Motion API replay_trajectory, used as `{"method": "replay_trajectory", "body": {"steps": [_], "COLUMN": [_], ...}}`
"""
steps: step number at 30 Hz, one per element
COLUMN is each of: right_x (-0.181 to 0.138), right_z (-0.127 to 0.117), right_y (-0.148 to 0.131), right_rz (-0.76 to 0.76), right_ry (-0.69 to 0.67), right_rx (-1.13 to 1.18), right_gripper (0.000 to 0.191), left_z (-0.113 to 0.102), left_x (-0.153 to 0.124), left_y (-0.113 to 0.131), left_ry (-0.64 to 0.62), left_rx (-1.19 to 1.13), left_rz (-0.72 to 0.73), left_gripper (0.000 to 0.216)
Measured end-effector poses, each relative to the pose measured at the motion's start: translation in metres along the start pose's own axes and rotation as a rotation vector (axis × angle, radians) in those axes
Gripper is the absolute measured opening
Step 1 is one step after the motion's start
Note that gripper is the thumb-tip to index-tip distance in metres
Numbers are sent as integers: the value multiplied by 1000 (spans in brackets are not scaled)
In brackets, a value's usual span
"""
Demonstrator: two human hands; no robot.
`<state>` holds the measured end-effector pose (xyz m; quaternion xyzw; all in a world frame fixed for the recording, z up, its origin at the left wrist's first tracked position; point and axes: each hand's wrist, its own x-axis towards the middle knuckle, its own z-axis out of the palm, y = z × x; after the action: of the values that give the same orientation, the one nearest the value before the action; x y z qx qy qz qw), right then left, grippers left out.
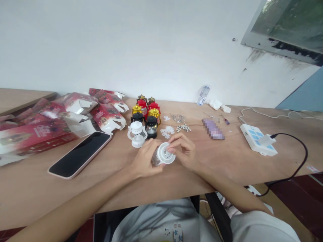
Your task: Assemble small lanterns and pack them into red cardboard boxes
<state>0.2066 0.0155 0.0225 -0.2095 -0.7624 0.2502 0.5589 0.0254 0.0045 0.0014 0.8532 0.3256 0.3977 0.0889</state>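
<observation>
My left hand is wrapped round a small white toy lantern, held on its side just above the wooden table with its round base turned toward me. My right hand pinches at that base with its fingertips; whether anything lies between them is hidden. Another white lantern stands upright just beyond my left hand. Behind it stands a cluster of black, gold and red lanterns.
A pink-cased phone lies face up at left, beside several red-and-white cartons. Small white parts and metal discs lie beyond my hands. At right sit a white power strip, a black cable and a purple item.
</observation>
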Motion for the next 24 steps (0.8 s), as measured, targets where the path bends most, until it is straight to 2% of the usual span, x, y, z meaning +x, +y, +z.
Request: {"method": "replay_trajectory", "body": {"steps": [8, 24], "right_x": [4, 4], "right_z": [-7, -3], "right_y": [-3, -3], "right_rz": [18, 159], "right_ry": [-83, -48], "right_rx": [-34, 97], "right_gripper": [7, 15], "left_z": [0, -1], "left_x": [0, 1], "left_y": [0, 1], "left_ry": [-23, -27], "left_rx": [-2, 4], "left_rz": [-6, 0], "left_gripper": [44, 41]}}
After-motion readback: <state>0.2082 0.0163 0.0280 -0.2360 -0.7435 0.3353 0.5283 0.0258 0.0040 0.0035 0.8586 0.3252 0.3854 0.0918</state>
